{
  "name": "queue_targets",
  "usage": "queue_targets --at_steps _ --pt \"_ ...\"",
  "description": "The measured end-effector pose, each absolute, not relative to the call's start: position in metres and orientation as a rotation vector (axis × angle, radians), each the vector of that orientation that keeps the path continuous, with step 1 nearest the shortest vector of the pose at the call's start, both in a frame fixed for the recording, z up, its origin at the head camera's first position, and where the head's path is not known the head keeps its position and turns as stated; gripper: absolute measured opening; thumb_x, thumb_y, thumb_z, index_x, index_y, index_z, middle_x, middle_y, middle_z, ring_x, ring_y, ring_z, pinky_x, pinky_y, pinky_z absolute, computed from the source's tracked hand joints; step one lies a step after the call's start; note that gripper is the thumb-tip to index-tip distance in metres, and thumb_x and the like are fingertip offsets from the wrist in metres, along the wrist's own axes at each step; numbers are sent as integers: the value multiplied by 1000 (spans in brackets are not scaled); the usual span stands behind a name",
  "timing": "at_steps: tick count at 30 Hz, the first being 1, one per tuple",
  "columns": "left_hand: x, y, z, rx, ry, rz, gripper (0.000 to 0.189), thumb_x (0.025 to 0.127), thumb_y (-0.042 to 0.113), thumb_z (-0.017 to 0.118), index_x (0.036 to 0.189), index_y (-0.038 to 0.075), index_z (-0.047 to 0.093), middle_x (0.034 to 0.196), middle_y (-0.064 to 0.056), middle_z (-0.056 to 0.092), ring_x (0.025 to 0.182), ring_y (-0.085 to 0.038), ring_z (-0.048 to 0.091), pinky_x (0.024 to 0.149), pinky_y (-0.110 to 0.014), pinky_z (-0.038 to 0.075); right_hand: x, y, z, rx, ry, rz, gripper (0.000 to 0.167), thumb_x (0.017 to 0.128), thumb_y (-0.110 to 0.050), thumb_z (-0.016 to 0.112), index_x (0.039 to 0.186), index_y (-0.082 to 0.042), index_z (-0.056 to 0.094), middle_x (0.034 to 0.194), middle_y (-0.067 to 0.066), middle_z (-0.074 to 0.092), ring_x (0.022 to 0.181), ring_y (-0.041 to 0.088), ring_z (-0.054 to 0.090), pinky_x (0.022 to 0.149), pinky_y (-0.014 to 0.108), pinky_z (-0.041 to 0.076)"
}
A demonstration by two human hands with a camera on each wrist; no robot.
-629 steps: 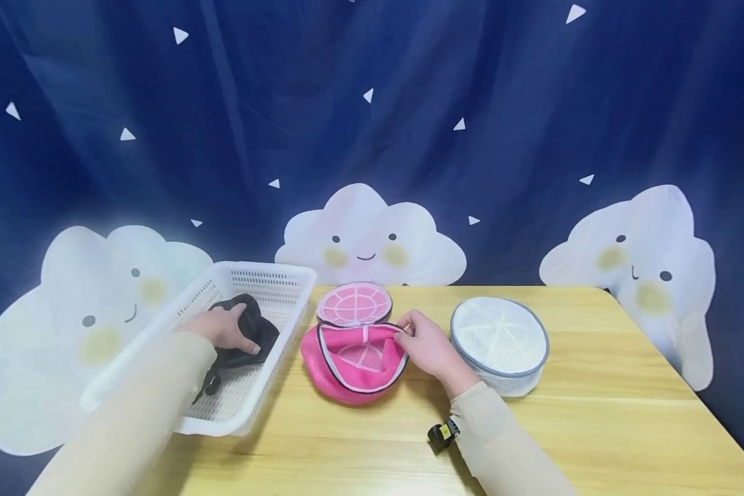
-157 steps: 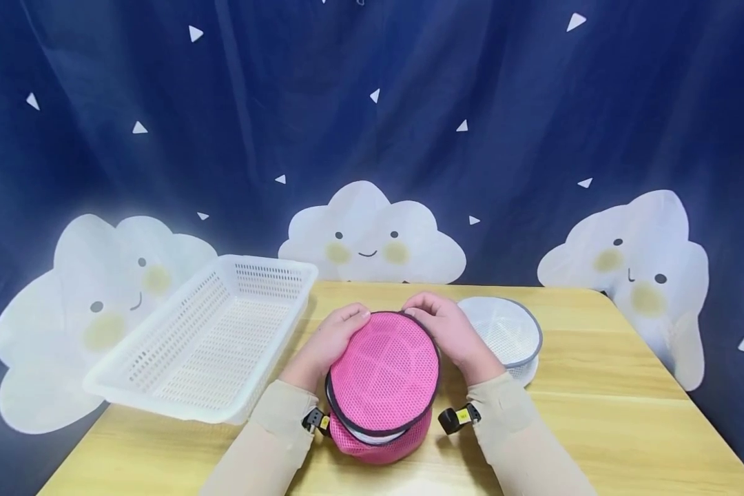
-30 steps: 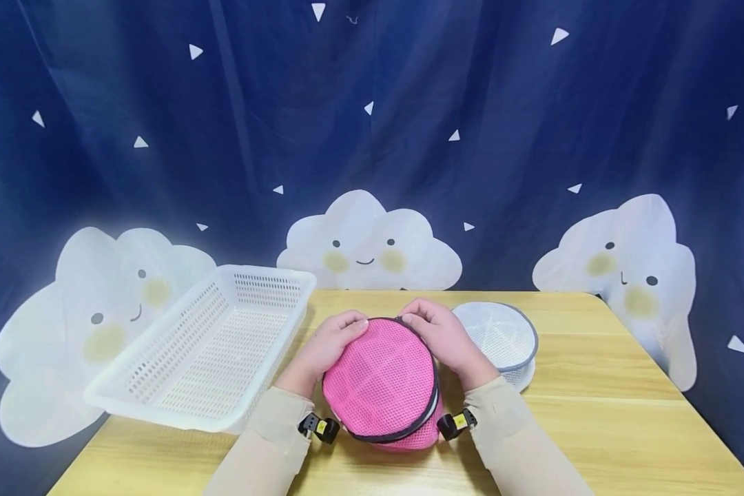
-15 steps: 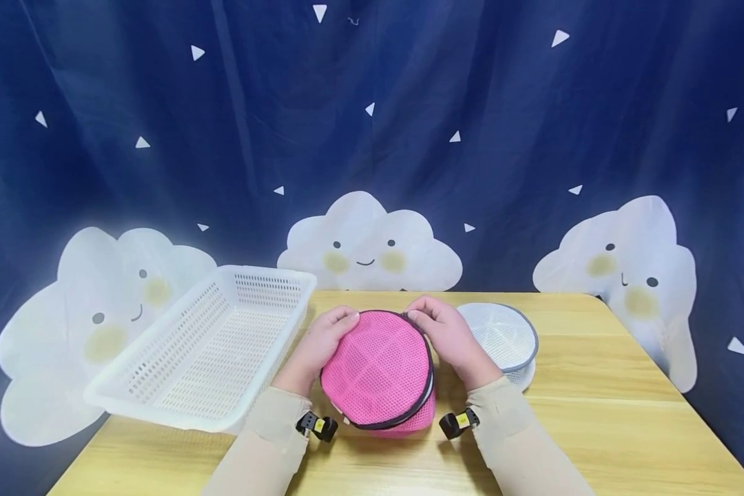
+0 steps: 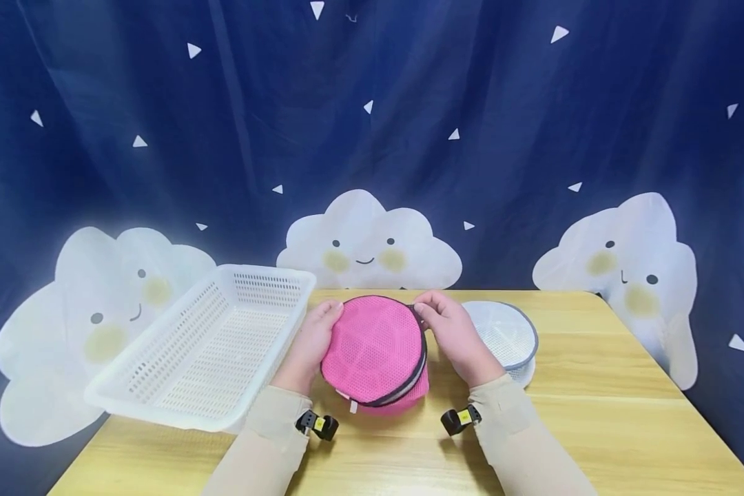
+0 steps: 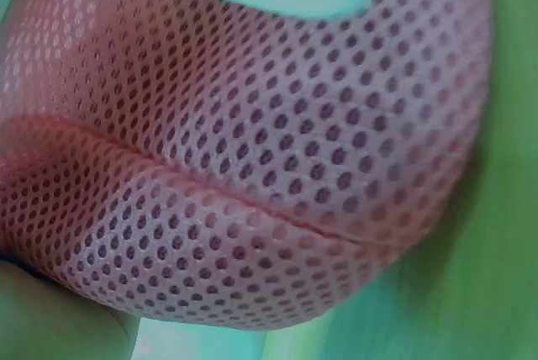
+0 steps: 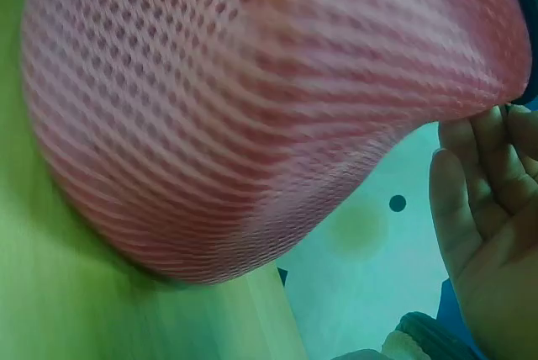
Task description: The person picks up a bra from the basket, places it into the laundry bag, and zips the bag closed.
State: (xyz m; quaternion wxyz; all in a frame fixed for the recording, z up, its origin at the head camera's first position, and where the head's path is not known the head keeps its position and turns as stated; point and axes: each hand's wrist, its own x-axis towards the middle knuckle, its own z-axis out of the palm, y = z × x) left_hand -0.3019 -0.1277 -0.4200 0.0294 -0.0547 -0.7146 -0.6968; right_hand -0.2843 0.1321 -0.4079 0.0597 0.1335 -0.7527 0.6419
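Observation:
A round pink mesh laundry bag (image 5: 375, 348) with black edging sits on the table before me, its lid lying over the top. A strip of the zip opening shows at the lid's lower right. My left hand (image 5: 313, 341) grips the bag's left side, thumb on the lid's rim. With thumb and forefinger my right hand (image 5: 455, 337) pinches the zip at the upper right edge. In the left wrist view the mesh side (image 6: 277, 150) fills most of the picture. The right wrist view shows my right fingers (image 7: 496, 158) at the dark edging.
To the left stands a white slotted plastic basket (image 5: 223, 344). A round white mesh bag (image 5: 502, 334) with grey edging stands behind my right wrist. The wooden table (image 5: 601, 386) reaches to a dark blue curtain (image 5: 372, 138) with cloud prints.
The black cloth seen in the basket at first no longer shows there. The pink bag's lid has come down over its opening. Lately the bag has tilted and my right fingers have shifted slightly right.

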Motion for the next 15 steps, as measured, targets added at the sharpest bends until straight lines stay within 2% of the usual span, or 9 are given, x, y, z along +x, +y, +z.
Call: queue_targets --at_steps 8,11,15 --pt "-305 -128 -422 -82 -2087 -2257 25 107 22 49 107 1 61 89 -3 61 79 -16 58 75 -28 47 -286 133 -406 391 -2205 2018 19 105 -17 56 105 2 62 97 14 65 92 26 63 85 44 52" --pt "-304 -128 -423 -135 -2108 -2324 29 107 23 49 123 3 62 104 -7 65 85 -17 64 78 -29 52 -286 134 -406 355 -2150 2073 18 105 -15 55 104 2 61 98 14 63 92 28 62 85 44 51" --pt "-302 -129 -422 -330 -2189 -2364 41 106 21 48 145 8 54 130 -12 63 97 -20 68 86 -33 55 -287 137 -406 289 -2098 2151 19 105 -19 56 106 0 60 103 12 60 94 25 60 85 38 48"
